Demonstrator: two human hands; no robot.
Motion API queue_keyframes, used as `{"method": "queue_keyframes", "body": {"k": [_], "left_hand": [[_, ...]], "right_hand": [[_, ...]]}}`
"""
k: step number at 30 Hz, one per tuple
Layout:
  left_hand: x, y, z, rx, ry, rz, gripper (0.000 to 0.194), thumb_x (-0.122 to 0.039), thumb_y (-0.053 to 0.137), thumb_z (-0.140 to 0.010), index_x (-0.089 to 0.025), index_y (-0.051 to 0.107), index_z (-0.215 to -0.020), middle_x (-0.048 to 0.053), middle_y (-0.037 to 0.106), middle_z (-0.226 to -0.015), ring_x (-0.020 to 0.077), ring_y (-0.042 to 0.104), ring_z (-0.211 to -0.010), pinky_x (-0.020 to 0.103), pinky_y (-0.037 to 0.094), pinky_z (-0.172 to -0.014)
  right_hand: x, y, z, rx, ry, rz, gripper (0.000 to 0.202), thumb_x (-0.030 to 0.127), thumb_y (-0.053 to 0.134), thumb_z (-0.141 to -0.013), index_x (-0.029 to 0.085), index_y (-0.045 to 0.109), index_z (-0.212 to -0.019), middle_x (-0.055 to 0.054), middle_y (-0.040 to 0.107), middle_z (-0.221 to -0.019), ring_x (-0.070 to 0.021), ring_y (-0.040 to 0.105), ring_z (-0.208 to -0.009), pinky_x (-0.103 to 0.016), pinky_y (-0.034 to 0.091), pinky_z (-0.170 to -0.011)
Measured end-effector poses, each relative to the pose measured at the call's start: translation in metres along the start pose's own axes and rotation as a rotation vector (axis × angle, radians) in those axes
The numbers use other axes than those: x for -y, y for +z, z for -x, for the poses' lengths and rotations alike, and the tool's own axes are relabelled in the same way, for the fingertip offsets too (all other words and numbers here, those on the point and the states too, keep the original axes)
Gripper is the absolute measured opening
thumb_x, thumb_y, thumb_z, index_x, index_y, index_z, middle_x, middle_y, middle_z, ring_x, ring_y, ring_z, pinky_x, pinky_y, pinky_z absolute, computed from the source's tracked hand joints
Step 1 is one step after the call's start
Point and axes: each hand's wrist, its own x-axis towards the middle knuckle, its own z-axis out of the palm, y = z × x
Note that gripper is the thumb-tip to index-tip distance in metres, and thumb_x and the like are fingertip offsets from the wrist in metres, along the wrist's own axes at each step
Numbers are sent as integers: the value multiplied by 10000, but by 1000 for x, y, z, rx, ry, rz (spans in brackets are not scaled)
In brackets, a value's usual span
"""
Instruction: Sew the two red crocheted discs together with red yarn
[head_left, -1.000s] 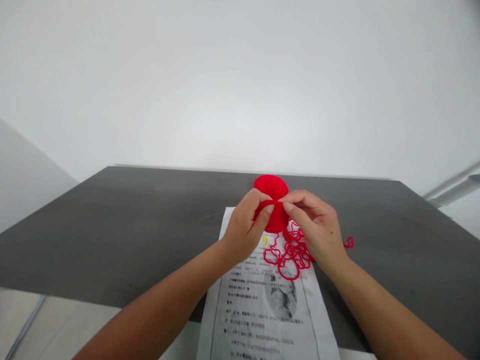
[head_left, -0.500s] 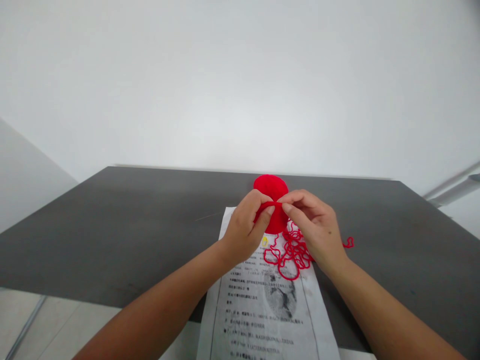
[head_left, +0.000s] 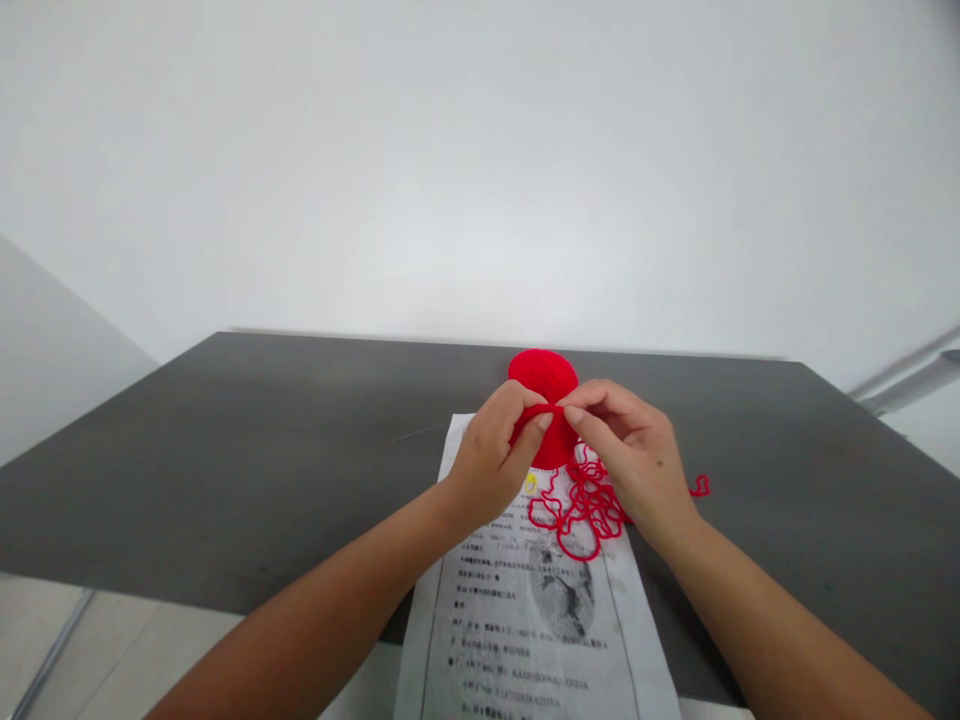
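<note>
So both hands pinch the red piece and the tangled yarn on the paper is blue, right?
Not blue: the head view shows red tangled yarn on the paper. The left hand and right hand do pinch the red piece.

From my head, the only view looks forward and down past my hands (head_left: 495, 450) to the bench (head_left: 300, 440) and wall (head_left: 480, 180).

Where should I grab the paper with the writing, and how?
Probably the near end of the printed paper, coming from the person's side: it seems to stick out past the dark table, so thumb above, fingers under. Red yarn lies on its far part.
</note>
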Motion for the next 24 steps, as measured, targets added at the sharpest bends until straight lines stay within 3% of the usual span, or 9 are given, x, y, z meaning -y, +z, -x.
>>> {"method": "queue_keyframes", "body": {"k": [15,24], "left_hand": [[-2,0,-1,11,-32,24,156,-223,480,-950,-196,516,-800,-6,535,-757,135,511,-722,279,412,-704],[-6,1,-3,-18,-294,215,151,-290,543,-904,-202,525,-783,-1,550,-762,157,538,-779,277,418,-681]], "right_hand": [[-1,1,0,3,-12,4,95,199,636,-805,194,653,-712,17,638,-685,-112,548,-636,-221,452,-614],[0,1,0,-30,5,-56,90,181,648,-790,199,658,-703,21,649,-692,-110,575,-645,-212,473,-619]]}}
